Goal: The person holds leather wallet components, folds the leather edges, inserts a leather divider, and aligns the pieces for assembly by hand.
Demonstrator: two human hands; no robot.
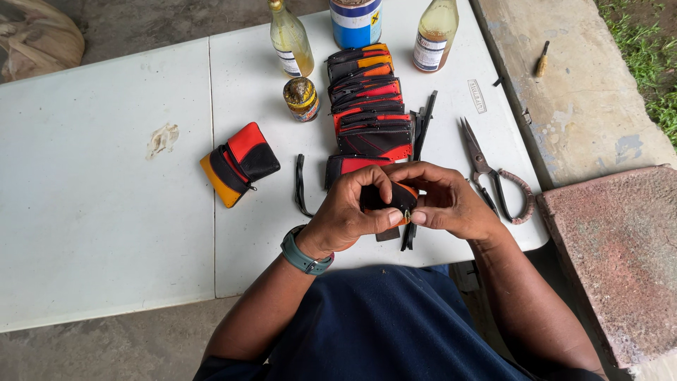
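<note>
Both hands meet over the near edge of the white folding table (pixel 106 233), close to its near right corner, and between them they pinch a small black and orange leather pouch (pixel 396 200). The left hand (pixel 349 212), with a grey-green watch (pixel 305 255) on its wrist, curls over the pouch from the left; its thumb presses against the pouch's lower edge and its fingers fold over the top, so most of the pouch's left part is hidden. The right hand (pixel 448 201) closes in from the right, its thumb tip touching the left thumb tip at the pouch's lower right corner, its fingers bent over the top edge. Both sets of fingers are clamped on the pouch, which is held just above the table surface.

Directly beyond the hands, a row of overlapping black, red and orange pouches (pixel 368 99) runs toward the far edge. Loose black straps (pixel 422 127) lie along the row's right side, and one curved black strap (pixel 300 185) lies to its left. Nearer the middle seam of the table lies a separate stack of red, black and yellow pouches (pixel 238 164). Metal scissors with wrapped handles (pixel 493 176) rest near the right edge. At the far edge stand two glass bottles of yellowish liquid (pixel 290 41), a blue and white can (pixel 355 21) and a small jar (pixel 302 99).
</note>
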